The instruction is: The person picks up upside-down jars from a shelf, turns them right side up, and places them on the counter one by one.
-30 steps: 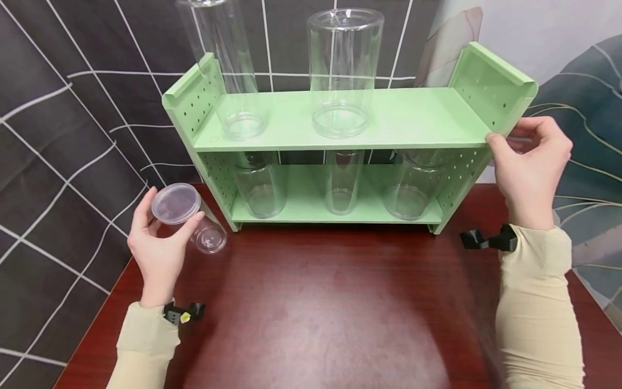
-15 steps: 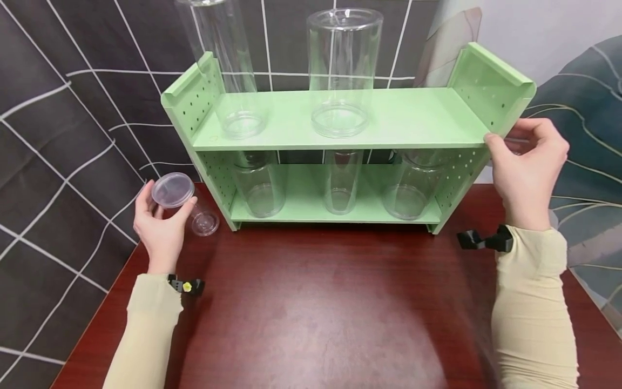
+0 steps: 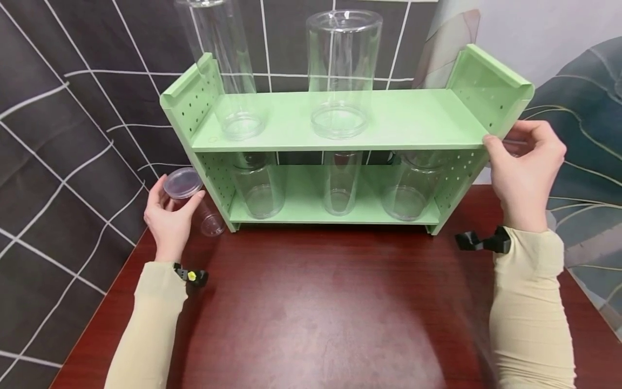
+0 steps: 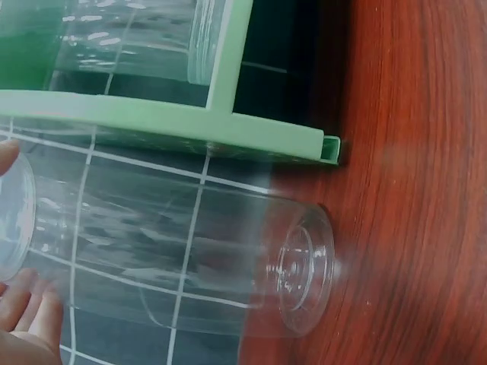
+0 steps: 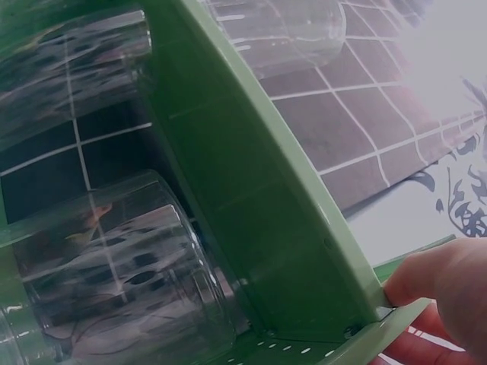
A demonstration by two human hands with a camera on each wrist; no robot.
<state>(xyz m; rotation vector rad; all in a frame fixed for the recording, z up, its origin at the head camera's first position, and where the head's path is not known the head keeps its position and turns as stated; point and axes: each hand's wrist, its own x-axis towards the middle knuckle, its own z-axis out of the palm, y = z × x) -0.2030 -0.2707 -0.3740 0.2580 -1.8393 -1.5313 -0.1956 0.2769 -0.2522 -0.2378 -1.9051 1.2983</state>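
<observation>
My left hand (image 3: 170, 224) holds a tall clear plastic jar (image 3: 182, 183) near its lid, thumb on one side and fingers on the other. The jar leans slightly beside the left end of a green two-tier shelf (image 3: 403, 121). In the left wrist view the jar's round base (image 4: 304, 266) is close over the red-brown table, near the foot of the side panel. My right hand (image 3: 529, 173) grips the shelf's right side panel at the upper board, thumb in front. The right wrist view shows its thumb (image 5: 426, 270) at the panel's edge, other fingers partly hidden behind.
Two clear jars stand on the upper board, a tall jar (image 3: 238, 81) at left and a wide jar (image 3: 344, 70) mid-board. Below are three more, including a narrow jar (image 3: 342, 186). A dark grid-patterned curtain (image 3: 53, 178) hangs left and behind. Red-brown table (image 3: 311, 302) lies in front.
My left hand has moved forward and a little right with the jar, bringing its base closer to the shelf's left foot. The right hand keeps its grip on the side panel.
</observation>
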